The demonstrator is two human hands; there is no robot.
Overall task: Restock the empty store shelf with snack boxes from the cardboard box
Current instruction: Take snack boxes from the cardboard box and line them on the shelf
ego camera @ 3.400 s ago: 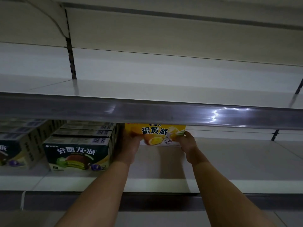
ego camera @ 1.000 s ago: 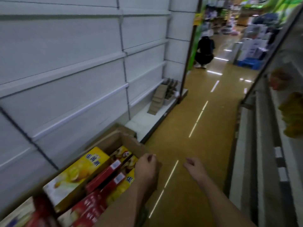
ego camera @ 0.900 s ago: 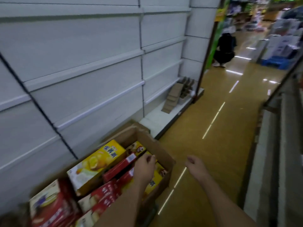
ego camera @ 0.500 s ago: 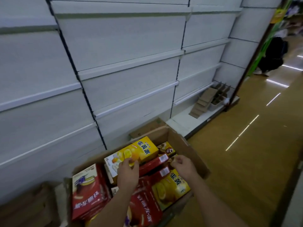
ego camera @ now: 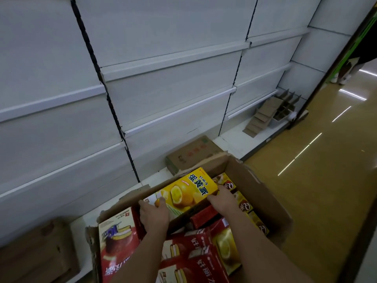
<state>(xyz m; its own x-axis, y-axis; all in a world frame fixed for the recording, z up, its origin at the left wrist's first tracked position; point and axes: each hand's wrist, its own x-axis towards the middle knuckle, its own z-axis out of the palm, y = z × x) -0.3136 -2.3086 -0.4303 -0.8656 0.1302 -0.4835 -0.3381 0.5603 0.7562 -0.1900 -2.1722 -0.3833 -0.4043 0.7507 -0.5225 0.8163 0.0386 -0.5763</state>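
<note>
The yellow box [ego camera: 183, 193] sits tilted at the top of the carton [ego camera: 263, 193], held at both ends: the left hand [ego camera: 154, 213] grips its near-left end, thumb on the top face, and the right hand [ego camera: 222, 199] curls round its right end. Red boxes [ego camera: 195, 254] lie below the hands. White shelves [ego camera: 173, 58] rise beyond the grip.
</note>
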